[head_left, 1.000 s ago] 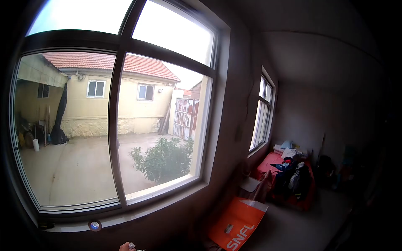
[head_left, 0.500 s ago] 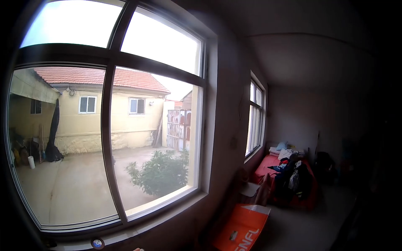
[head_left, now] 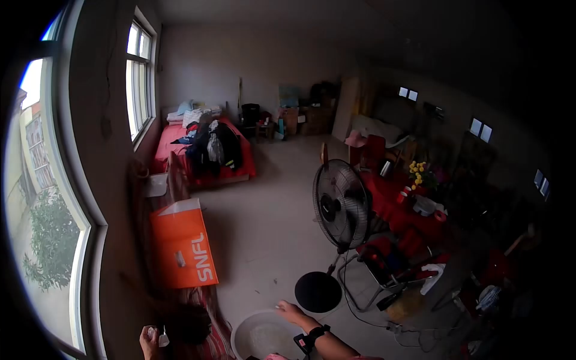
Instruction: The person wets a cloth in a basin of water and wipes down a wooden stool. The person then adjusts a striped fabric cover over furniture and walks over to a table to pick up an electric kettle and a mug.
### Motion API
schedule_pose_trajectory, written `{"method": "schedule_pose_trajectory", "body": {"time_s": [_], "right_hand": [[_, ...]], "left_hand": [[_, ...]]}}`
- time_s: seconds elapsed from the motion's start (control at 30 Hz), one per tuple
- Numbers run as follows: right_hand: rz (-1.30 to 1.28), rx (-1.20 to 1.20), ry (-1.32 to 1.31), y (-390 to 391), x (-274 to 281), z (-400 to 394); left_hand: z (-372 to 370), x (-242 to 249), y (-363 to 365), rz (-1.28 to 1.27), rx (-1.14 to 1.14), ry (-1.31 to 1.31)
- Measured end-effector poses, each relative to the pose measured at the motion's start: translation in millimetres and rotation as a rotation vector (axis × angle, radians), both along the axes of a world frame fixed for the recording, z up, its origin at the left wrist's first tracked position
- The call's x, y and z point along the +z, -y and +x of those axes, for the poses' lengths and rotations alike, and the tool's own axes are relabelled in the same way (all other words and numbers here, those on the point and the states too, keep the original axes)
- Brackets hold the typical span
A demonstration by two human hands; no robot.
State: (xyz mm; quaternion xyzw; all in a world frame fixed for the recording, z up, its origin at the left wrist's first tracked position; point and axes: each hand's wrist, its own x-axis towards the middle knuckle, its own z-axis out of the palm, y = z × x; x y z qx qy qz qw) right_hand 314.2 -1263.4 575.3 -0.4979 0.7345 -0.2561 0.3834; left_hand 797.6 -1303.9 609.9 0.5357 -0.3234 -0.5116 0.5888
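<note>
The right hand (head_left: 292,312) is reaching, fingers loosely spread and empty, over the far rim of the basin (head_left: 245,333) on the floor, while the left hand (head_left: 151,341) is pinching a small white object (head_left: 162,339), so a firm rim grip looks wise.

"SNFL" — white letters on the orange bag (head_left: 183,246)

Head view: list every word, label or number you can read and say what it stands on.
"SNFL": white letters running up the side of the orange bag leaning by the wall under the window.
The small label on the same bag is too small to read.
No other text is legible.
</note>
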Motion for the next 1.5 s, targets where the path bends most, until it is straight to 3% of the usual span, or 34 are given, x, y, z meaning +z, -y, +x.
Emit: {"method": "schedule_pose_trajectory", "body": {"time_s": [0.03,0.07,0.17,0.23,0.3,0.4,0.43,0.57,0.6,0.63,0.7,0.77,0.83,0.93,0.97,1.1,1.17,1.23,1.37,1.43,1.5], "right_hand": [[-0.036,0.040,0.015,-3.2,6.4,-0.7],[-0.079,0.086,0.029,-4.1,10.0,-1.9],[-0.283,0.126,-0.060,-8.1,31.7,6.8],[-0.357,0.101,-0.121,-7.8,43.7,16.0],[-0.381,0.136,-0.102,-8.6,62.8,20.2],[-0.485,0.175,0.045,-24.7,106.4,24.8],[-0.585,0.151,0.016,-30.0,110.0,23.6],[-0.570,0.011,0.172,-66.8,138.2,9.7],[-0.562,-0.026,0.250,-75.7,138.6,5.2],[-0.559,-0.059,0.291,-84.6,135.4,-0.9],[-0.528,-0.125,0.291,-106.2,136.2,-18.2],[-0.603,-0.145,0.360,-130.7,128.9,-36.2],[-0.680,-0.167,0.427,-155.4,123.4,-57.9],[-0.629,-0.172,0.071,-193.2,98.0,-94.1],[-0.453,-0.089,0.023,-213.9,116.1,-106.4],[-0.340,0.149,-0.475,-269.4,159.7,-140.1],[-0.340,0.284,-0.766,-298.5,208.5,-152.9],[-0.512,0.256,-0.906,-324.1,265.3,-157.1],[-0.600,0.203,-1.224,-358.3,402.0,-130.9],[-0.600,0.229,-1.304,-365.0,438.4,-116.2],[-0.690,0.069,-1.461,-362.7,450.1,-96.9]], "left_hand": [[9.5,-29.5,23.6,-0.092,-0.215,0.519],[8.8,-45.3,36.7,-0.059,-0.337,0.748],[-67.7,16.5,30.6,-0.165,-0.516,0.947],[-100.9,7.4,37.8,-0.135,-0.596,0.831],[-159.6,71.2,9.9,-0.515,-0.631,0.720],[-209.4,52.9,9.5,-0.386,-0.770,0.541],[-225.7,46.0,10.4,-0.592,-0.823,0.607],[-306.8,103.8,-50.7,-0.518,-1.042,0.614],[-327.1,101.0,-61.7,-0.611,-1.006,0.550],[-340.1,101.5,-75.5,-0.694,-0.938,0.668],[-361.8,98.6,-88.8,-0.644,-1.008,0.707],[-381.8,86.1,-104.7,-0.756,-0.952,0.652],[-393.3,80.3,-119.9,-0.640,-0.922,0.641],[-399.3,37.6,-115.5,-0.699,-0.783,0.668],[-400.5,30.7,-116.1,-0.671,-0.743,0.659],[-395.7,39.9,-132.9,-0.590,-0.667,0.767],[-393.8,50.1,-134.3,-0.556,-0.737,0.793],[-392.2,37.2,-127.4,-0.586,-0.737,0.811],[-405.3,33.5,-126.1,-0.529,-0.736,0.821],[-433.2,40.7,-141.0,-0.537,-0.775,0.802],[-462.5,45.3,-150.0,-0.554,-0.817,0.784]]}}
